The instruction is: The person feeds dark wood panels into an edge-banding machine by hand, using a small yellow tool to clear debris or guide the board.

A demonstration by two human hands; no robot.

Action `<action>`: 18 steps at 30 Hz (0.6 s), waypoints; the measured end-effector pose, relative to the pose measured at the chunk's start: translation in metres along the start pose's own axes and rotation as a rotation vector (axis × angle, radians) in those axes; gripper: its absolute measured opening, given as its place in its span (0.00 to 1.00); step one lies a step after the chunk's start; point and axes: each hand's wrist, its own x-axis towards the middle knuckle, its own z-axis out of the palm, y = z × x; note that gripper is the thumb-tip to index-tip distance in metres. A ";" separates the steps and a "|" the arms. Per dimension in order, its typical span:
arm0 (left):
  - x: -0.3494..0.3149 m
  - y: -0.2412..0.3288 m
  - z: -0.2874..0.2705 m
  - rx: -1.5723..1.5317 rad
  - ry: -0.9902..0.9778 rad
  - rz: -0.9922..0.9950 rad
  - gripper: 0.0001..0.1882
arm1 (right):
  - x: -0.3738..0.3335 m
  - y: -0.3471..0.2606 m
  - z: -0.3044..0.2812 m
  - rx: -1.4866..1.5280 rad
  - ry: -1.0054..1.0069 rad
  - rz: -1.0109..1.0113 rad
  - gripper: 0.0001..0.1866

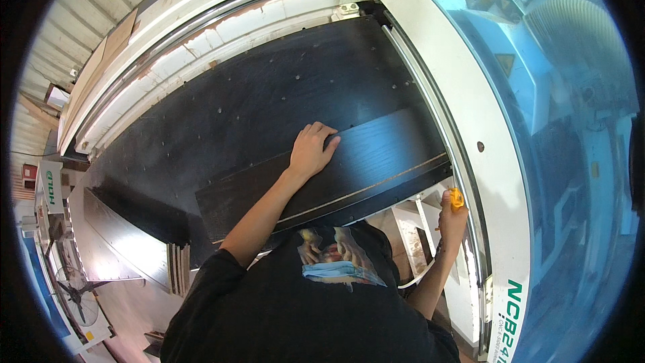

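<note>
We've got corrugated sheeting point(91, 1) up at ten o'clock, a small red box point(29, 172) out at nine, a caged fan point(76, 291) down at eight, and look, across at three we spot a see-through blue cover point(571, 188), with a pale ribbed hose point(571, 23) showing through at two!

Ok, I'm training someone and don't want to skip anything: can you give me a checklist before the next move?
1. Left hand on the dark board: ok, across its far edge.
2. Dark board lying on the black table: ok.
3. Right hand gripping the yellow object: ok.
4. What the yellow object is: cannot tell, partly hidden.
5. Right hand well away from the metal rail: not ok, close beside it.
6. Stacked panels off the dark board: ok, left of it.
</note>
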 end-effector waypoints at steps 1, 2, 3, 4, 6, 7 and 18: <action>0.000 0.000 0.000 -0.004 -0.001 -0.008 0.13 | 0.002 0.006 0.001 0.004 0.008 -0.007 0.36; 0.000 0.001 0.000 0.003 -0.004 -0.004 0.13 | 0.003 0.012 0.000 0.009 0.019 -0.014 0.36; 0.000 0.001 -0.001 0.011 -0.007 0.000 0.13 | 0.003 0.016 -0.001 0.013 0.029 -0.021 0.36; 0.000 0.001 -0.001 0.019 -0.009 0.004 0.13 | 0.004 0.021 -0.003 0.022 -0.020 -0.027 0.33; 0.000 0.003 -0.002 0.014 -0.011 0.002 0.13 | -0.006 0.009 -0.007 0.083 -0.194 -0.008 0.30; 0.000 0.003 -0.003 0.013 -0.011 -0.002 0.13 | -0.013 0.000 -0.008 0.111 -0.284 -0.001 0.29; 0.000 -0.002 -0.005 -0.008 0.002 0.002 0.11 | -0.050 -0.025 0.050 -0.028 -0.997 -0.352 0.29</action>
